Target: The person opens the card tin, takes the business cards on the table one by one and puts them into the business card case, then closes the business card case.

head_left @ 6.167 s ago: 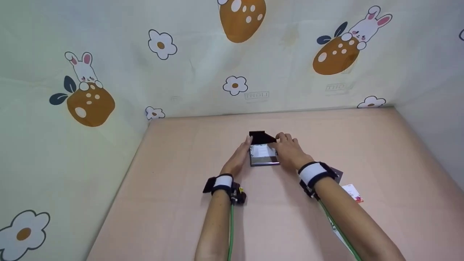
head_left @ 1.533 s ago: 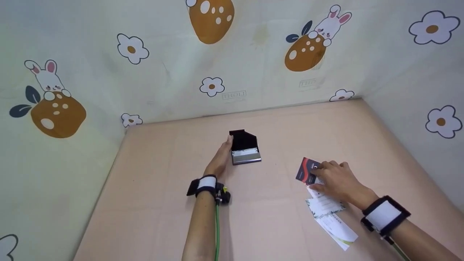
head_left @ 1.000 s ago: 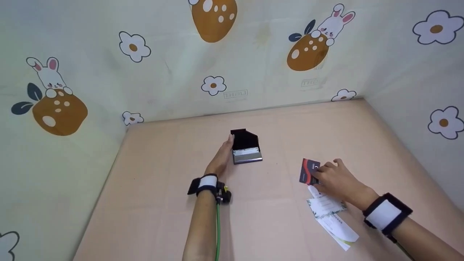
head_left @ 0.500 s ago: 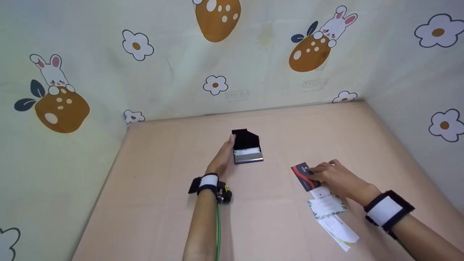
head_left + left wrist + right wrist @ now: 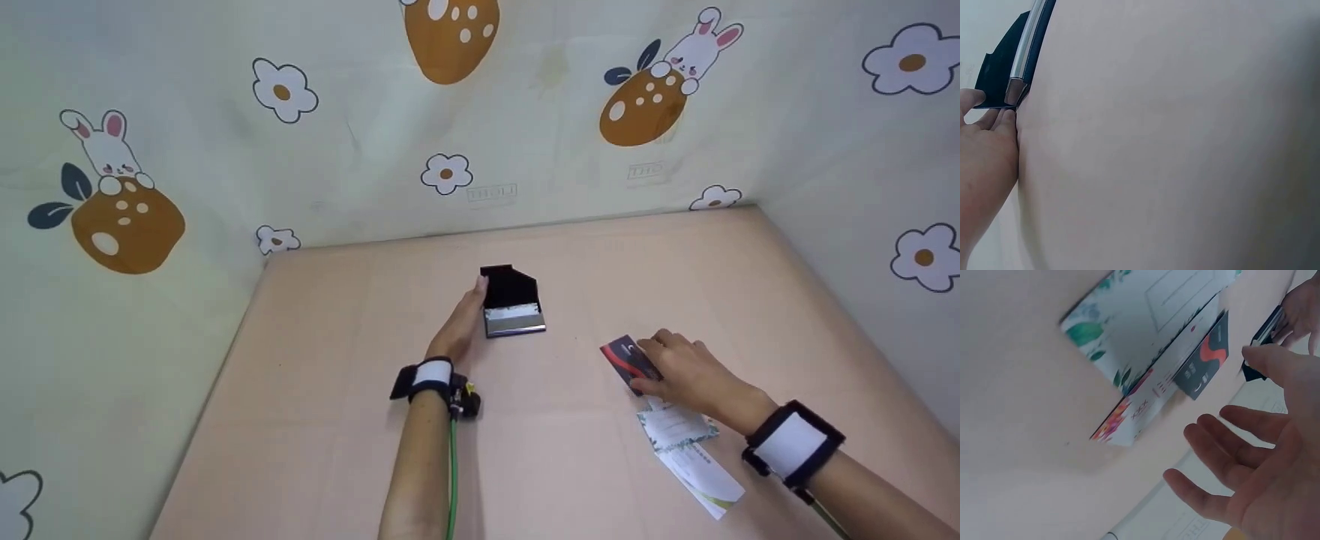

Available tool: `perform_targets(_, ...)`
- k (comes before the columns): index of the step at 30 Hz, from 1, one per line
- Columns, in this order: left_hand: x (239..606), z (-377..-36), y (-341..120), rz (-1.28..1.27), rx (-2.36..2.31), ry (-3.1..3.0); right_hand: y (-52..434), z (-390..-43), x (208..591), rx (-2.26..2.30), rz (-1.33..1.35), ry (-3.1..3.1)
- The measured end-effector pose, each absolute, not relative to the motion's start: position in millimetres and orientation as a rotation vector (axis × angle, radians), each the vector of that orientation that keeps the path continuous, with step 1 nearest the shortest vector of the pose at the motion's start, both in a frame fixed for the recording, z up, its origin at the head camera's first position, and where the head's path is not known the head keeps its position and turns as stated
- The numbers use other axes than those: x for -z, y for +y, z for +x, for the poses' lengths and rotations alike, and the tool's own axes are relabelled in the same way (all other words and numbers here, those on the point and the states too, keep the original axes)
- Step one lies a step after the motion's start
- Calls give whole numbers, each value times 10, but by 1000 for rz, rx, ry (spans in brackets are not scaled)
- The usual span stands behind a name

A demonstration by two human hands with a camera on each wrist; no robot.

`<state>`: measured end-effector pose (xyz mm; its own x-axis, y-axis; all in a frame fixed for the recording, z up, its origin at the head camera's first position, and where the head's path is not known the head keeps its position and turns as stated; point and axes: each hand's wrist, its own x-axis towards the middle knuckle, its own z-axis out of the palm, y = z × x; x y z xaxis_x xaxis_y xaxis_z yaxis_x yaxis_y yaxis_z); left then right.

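Observation:
My left hand (image 5: pixel 456 328) holds the left edge of a dark business card case (image 5: pixel 511 289), its lid raised and white cards under a silver band. In the left wrist view, the thumb is on the lid and the fingers (image 5: pixel 1006 121) are at the case's lower edge. My right hand (image 5: pixel 697 379) hovers over a dark business card (image 5: pixel 624 361) with a red stripe. In the right wrist view, its thumb and fingers are spread apart and loosely bent, with nothing between them. The dark card (image 5: pixel 1204 357) lies on other cards.
A white card with a leafy border (image 5: pixel 675 429) and white cards with a green edge (image 5: pixel 701 476) overlap in a fan nearer the person. A pink-flowered card (image 5: pixel 1140 402) shows in the right wrist view. Patterned cloth walls (image 5: pixel 360 172) bound the pinkish table (image 5: pixel 337 390).
My right hand left the case and moved right to the loose cards. The dark card was turned and slid slightly left; the fingers have since spread off it. The left hand stays at the case.

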<state>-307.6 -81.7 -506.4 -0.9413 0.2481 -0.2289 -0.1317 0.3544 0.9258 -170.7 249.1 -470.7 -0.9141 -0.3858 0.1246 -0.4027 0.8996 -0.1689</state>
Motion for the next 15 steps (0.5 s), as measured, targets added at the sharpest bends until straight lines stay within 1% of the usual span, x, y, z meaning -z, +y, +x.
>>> perform_targets(7, 5077, -3073, -821, 122, -1605, 2304, 2433, -1720, 4751, -378, 400, -3142)
perform_targets(15, 5072, -3082, -827, 148, -1615, 2300, 2407, -1742, 4789, -477, 278, -3200)
